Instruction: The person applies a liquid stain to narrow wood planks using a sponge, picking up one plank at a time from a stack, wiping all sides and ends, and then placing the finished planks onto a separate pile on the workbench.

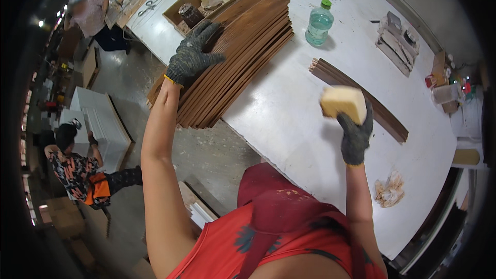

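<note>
My left hand (195, 56), in a dark grey knit glove with a yellow cuff, rests with fingers spread on a stack of brown wooden slats (248, 36). The slats lie slanting across the table, and their near ends reach past its edge. Over the white table my right hand (356, 133), gloved the same way, grips a pale yellow sponge block (343, 104). The sponge is slightly blurred and looks darker along its left side. Just beyond the right hand, a few separate brown strips (361, 98) lie on the table.
A cardboard box (175, 8) with a dark jar stands behind the stack. On the white table (289, 108) are a green-capped bottle (320, 23), a crumpled wad (389, 189) and a grey block-like item (397, 44). Two people (82, 168) work on the left, one beside a white panel (103, 124).
</note>
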Action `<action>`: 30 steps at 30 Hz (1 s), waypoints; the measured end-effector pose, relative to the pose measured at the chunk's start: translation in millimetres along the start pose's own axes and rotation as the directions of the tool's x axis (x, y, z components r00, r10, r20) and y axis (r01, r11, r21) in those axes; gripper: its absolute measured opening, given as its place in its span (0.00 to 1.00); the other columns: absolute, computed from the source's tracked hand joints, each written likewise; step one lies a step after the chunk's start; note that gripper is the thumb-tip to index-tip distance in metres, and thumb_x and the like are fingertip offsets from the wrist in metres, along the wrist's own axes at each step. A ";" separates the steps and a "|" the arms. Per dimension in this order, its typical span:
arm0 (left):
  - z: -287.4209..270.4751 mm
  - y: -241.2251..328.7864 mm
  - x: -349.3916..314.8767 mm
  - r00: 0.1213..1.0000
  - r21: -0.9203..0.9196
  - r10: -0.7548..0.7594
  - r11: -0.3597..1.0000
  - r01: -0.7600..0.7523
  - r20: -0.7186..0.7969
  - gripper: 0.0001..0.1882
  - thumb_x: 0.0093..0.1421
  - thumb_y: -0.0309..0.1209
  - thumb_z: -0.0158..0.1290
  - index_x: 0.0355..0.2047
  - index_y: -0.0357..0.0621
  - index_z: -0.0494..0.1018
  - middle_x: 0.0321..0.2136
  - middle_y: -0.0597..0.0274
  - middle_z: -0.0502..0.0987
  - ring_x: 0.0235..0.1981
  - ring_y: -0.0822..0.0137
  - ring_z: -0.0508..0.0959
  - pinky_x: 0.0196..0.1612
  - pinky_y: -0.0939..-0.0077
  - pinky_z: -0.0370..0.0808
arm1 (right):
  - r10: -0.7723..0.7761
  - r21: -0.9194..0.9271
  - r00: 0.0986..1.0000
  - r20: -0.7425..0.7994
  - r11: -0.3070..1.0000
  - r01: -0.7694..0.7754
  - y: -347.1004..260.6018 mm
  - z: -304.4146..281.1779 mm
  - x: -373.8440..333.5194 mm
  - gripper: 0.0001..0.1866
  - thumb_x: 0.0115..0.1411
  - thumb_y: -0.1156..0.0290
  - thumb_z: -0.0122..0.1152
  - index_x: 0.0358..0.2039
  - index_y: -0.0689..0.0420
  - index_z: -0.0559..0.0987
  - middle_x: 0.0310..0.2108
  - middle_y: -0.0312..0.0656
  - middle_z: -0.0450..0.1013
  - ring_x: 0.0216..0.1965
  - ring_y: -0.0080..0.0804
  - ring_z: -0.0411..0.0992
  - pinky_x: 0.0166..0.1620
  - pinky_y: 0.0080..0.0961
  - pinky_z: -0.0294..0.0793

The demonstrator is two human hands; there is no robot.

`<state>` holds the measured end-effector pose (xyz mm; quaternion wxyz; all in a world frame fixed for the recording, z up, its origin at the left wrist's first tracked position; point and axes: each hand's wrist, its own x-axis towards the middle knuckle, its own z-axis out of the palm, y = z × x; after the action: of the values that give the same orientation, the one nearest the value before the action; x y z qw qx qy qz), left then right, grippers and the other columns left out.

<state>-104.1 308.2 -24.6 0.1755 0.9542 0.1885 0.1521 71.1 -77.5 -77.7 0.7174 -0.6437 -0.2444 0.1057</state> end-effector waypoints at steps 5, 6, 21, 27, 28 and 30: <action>3.4 -9.3 -2.9 0.993 -0.138 -0.104 0.986 0.096 -0.049 0.33 0.52 0.44 0.54 0.57 0.53 0.60 0.58 0.55 0.58 0.58 0.56 0.59 0.58 0.68 0.60 | -0.415 -0.071 0.896 0.157 0.901 0.429 -33.2 135.6 69.3 0.27 0.42 0.74 0.69 0.45 0.58 0.69 0.42 0.42 0.69 0.45 0.33 0.68 0.48 0.28 0.68; 3.4 -8.4 -0.8 0.996 -0.064 -0.078 0.995 0.075 -0.037 0.32 0.52 0.45 0.54 0.57 0.53 0.60 0.58 0.56 0.58 0.58 0.57 0.59 0.58 0.68 0.59 | -0.434 -0.008 0.883 0.178 0.897 0.442 -26.2 157.6 80.4 0.27 0.41 0.74 0.69 0.43 0.57 0.70 0.41 0.42 0.69 0.44 0.34 0.68 0.48 0.29 0.68; 6.2 -10.8 -4.3 0.991 0.100 -0.109 0.988 0.117 -0.080 0.33 0.52 0.51 0.52 0.56 0.52 0.61 0.58 0.58 0.58 0.58 0.57 0.59 0.59 0.67 0.58 | -0.427 -0.294 0.892 0.149 0.842 0.452 30.9 208.3 179.6 0.26 0.45 0.69 0.68 0.44 0.58 0.68 0.39 0.41 0.73 0.39 0.29 0.72 0.45 0.23 0.70; 4.8 -13.2 -4.0 0.991 0.114 -0.119 0.986 0.125 -0.060 0.34 0.52 0.52 0.51 0.56 0.52 0.60 0.58 0.57 0.57 0.58 0.56 0.59 0.59 0.66 0.58 | -0.646 -0.278 0.655 0.392 0.596 0.753 27.3 227.6 111.0 0.27 0.40 0.70 0.70 0.42 0.56 0.71 0.38 0.43 0.70 0.42 0.37 0.69 0.46 0.28 0.68; 3.8 -14.8 -4.6 0.991 0.117 -0.119 0.985 0.124 -0.055 0.35 0.52 0.53 0.50 0.56 0.52 0.60 0.58 0.57 0.57 0.58 0.56 0.59 0.59 0.66 0.58 | -0.636 -0.298 0.688 0.349 0.621 0.725 27.5 226.6 119.0 0.26 0.40 0.70 0.70 0.42 0.56 0.71 0.38 0.43 0.70 0.41 0.37 0.69 0.46 0.28 0.69; 0.5 -14.7 -8.1 0.990 0.113 -0.134 0.984 0.139 -0.052 0.35 0.51 0.54 0.51 0.56 0.52 0.60 0.58 0.58 0.57 0.58 0.56 0.59 0.59 0.66 0.58 | -0.598 -0.370 0.709 0.373 0.605 0.705 19.7 220.0 151.0 0.25 0.43 0.69 0.68 0.42 0.57 0.70 0.37 0.43 0.70 0.41 0.36 0.69 0.46 0.27 0.69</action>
<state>-115.5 317.4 -32.7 0.1252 0.9441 0.2657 0.1494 96.8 187.7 -53.1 0.4889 -0.6525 -0.5560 -0.1618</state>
